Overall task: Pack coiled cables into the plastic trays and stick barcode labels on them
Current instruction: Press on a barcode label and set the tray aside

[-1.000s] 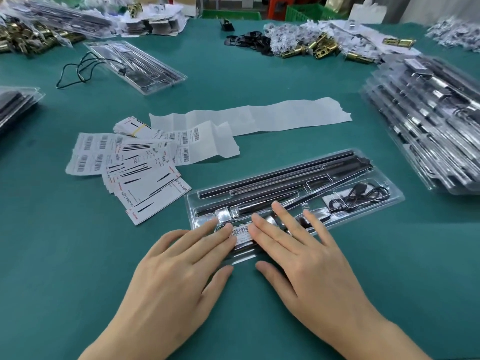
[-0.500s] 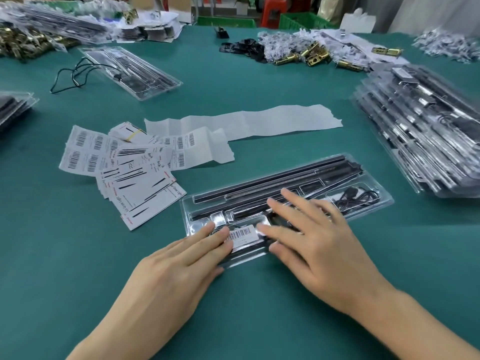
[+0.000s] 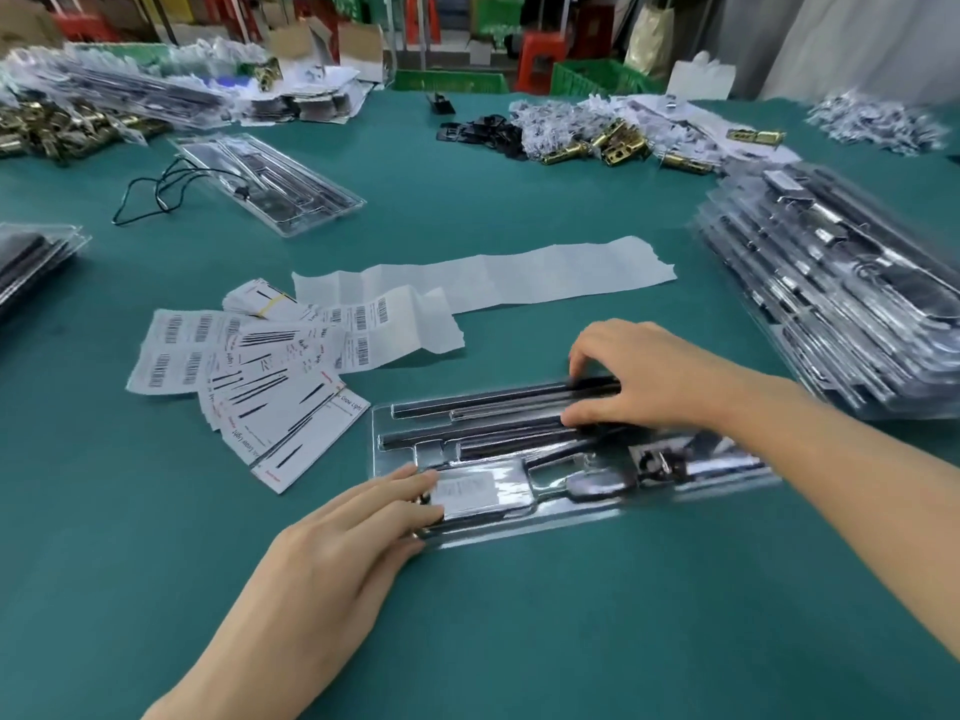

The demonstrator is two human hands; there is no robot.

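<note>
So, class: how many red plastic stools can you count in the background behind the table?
2: one red stool behind the green crates at top centre-right, another at far top left. Clutter may hide more.

My left hand (image 3: 332,553) rests flat on the clear tray's (image 3: 519,522) near end beside its label (image 3: 464,492); my right hand (image 3: 649,376) curls over the black rods (image 3: 478,402), perhaps gripping them.

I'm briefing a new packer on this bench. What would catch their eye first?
Front and centre, a clear plastic tray of black rods lies under both hands: the left hand beside its barcode label, the right hand on the rods. Left of it fan loose label sheets; at the right edge rises a stack of filled trays.
</note>
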